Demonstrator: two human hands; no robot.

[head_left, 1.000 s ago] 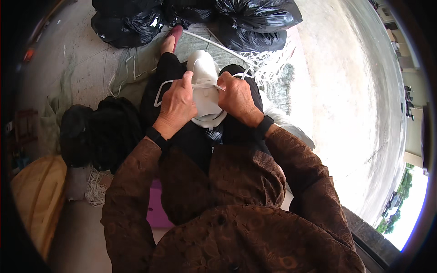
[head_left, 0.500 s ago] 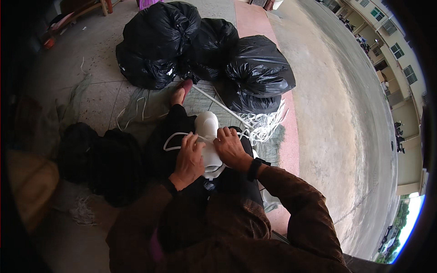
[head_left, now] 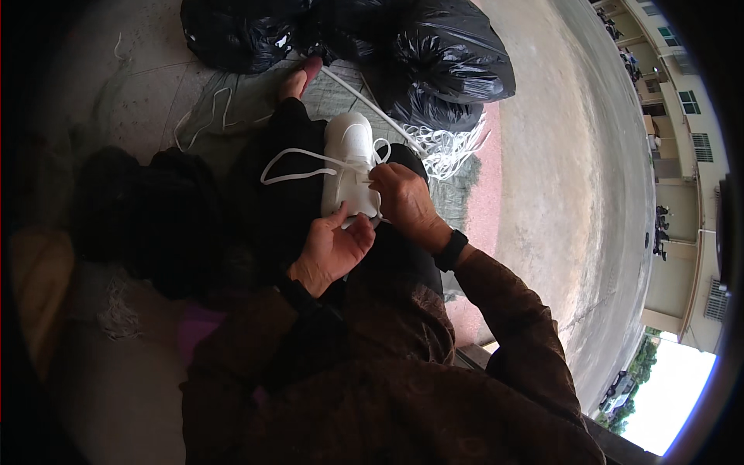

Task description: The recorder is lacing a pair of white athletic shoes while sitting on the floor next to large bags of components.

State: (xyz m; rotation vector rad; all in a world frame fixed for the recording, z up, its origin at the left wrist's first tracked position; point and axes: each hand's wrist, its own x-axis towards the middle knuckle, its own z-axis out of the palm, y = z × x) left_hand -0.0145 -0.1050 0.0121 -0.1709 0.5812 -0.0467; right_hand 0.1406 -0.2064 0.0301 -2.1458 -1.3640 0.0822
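A white lace-up shoe (head_left: pixel 349 143) rests on my lap, toe pointing away from me. A long loop of white shoelace (head_left: pixel 294 153) sticks out to its left, and a smaller loop stands at its right. My right hand (head_left: pixel 408 203) is closed at the right side of the lacing, its fingertips pinching the lace there; the fingers partly hide the exact hold. My left hand (head_left: pixel 332 246) is at the shoe's opening, near the tongue, with thumb and fingers apart and the palm partly turned up.
Several full black garbage bags (head_left: pixel 453 54) stand beyond my feet. A heap of white laces (head_left: pixel 456 149) lies at their right, near a thin white pole (head_left: pixel 360 97). Dark bundles (head_left: pixel 147 217) sit at my left. Green sheeting (head_left: pixel 252 97) covers part of the floor.
My left hand has come off the lacing and moved back to the shoe's opening. My right hand has shifted to the right side of the lacing. The view has tilted down.
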